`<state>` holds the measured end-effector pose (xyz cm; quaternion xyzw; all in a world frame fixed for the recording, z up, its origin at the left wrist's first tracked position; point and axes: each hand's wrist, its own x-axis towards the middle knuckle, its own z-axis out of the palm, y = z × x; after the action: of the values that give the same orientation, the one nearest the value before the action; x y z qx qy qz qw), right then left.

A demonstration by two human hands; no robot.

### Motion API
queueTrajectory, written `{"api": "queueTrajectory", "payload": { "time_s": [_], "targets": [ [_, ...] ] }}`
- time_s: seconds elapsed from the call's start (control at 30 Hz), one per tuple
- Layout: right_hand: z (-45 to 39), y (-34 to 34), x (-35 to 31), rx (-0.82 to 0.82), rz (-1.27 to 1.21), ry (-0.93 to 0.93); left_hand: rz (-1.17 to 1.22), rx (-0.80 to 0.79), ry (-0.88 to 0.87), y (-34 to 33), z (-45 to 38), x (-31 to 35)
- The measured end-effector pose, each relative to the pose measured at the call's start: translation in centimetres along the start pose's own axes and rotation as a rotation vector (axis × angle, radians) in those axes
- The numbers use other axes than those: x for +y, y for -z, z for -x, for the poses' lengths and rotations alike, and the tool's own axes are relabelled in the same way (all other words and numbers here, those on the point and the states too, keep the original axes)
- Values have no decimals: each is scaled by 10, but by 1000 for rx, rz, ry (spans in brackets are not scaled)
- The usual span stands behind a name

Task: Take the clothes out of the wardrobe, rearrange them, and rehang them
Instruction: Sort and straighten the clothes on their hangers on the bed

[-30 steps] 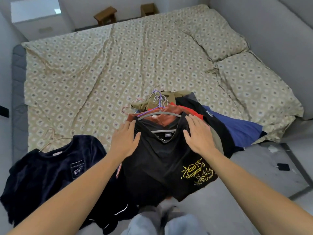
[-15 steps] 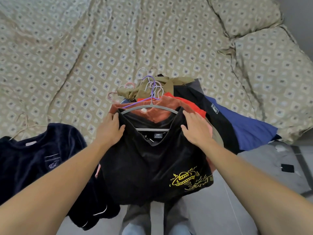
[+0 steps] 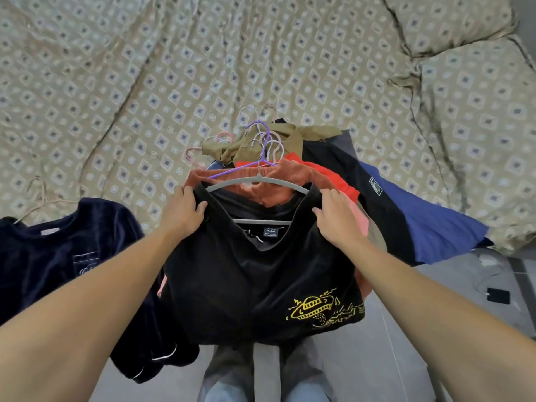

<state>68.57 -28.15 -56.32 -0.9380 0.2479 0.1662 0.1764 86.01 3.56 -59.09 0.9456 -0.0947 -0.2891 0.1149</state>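
At the centre of the frame, the black shirt [image 3: 255, 274] on its grey hanger [image 3: 258, 184] is gripped at both shoulders, left hand [image 3: 182, 210] and right hand [image 3: 333, 219] each curled on fabric. If it is lifted carelessly, the tangled hooks [image 3: 261, 137] behind could be snagged, and the pile [image 3: 333, 175] dragged off the bed [image 3: 145, 82].

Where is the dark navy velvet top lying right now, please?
In the head view, the dark navy velvet top lies at the left on the patterned bed's edge, beside the left hand.
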Motion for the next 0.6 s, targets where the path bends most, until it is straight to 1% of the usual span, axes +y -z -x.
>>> {"api": "queueTrajectory", "payload": {
  "time_s": [0.1,0.2,0.33,0.43,0.6],
  "targets": [
    [7,4,1,31,-19,-3,59,-20,-90,7,9,-7],
    [15,11,5,45,-83,-8,112,-5,-202,22,23,-13],
    [31,40,4,43,-190,-20,134,37,-339,57,40,3],
    [54,72,0,109,-240,-14,113,48,-412,88,52,19],
    [98,141,-3,280,-301,-47,152,167,-525,152,81,66]
  ]
}}
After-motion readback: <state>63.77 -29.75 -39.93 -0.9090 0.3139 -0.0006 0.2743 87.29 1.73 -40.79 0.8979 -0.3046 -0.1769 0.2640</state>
